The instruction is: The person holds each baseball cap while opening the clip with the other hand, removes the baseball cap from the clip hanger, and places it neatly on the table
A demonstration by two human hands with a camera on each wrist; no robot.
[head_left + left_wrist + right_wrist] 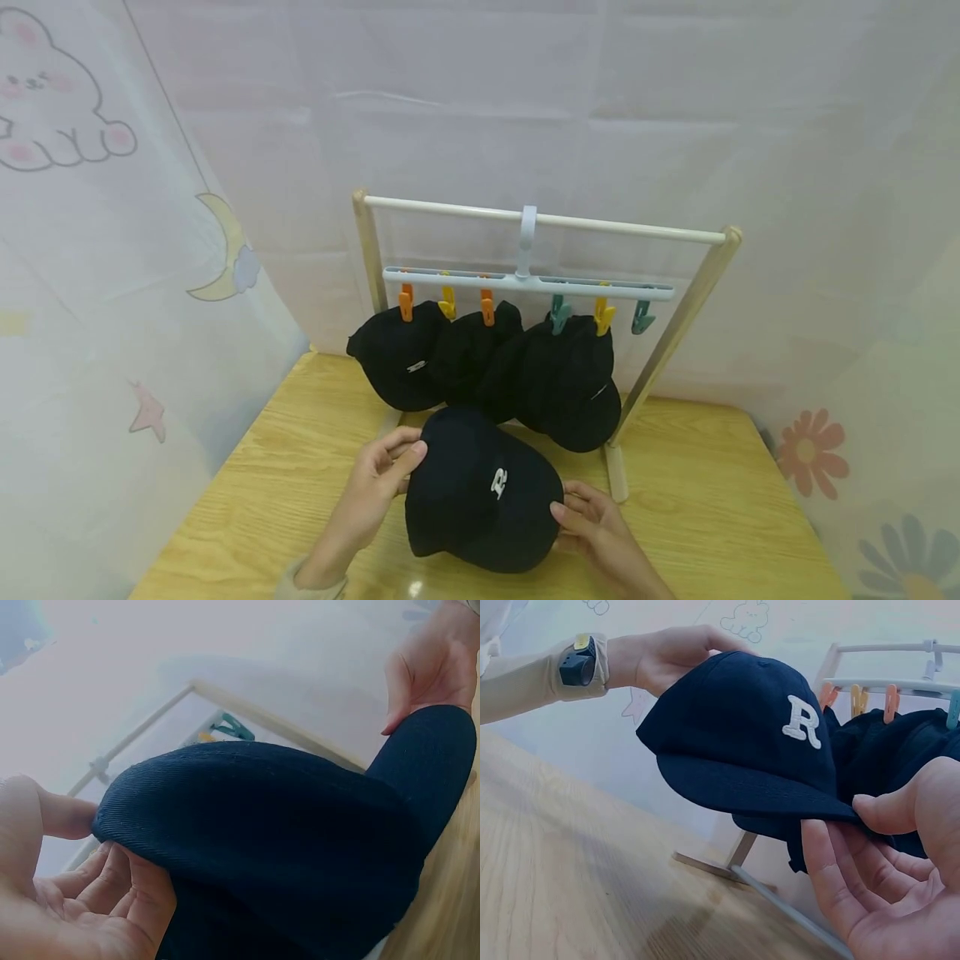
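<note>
- Head view: the navy baseball cap [480, 492] sits just in front of the drying rack [540, 221].
- The left hand [386, 471] pinches its rear edge.
- The right hand [592, 521] pinches its brim.

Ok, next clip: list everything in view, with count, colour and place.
cap: one, dark navy with white R, held over the table
hung caps: about three, black, clipped under the hanger
hanger: one, pale blue, on the rack's bar
clips: six; orange, yellow, green
rack: one, wood and white, at the table's back
table: one, light wood
curtain: white, cartoon prints, all round
left hand: grips cap's back
right hand: pinches cap's brim
</note>
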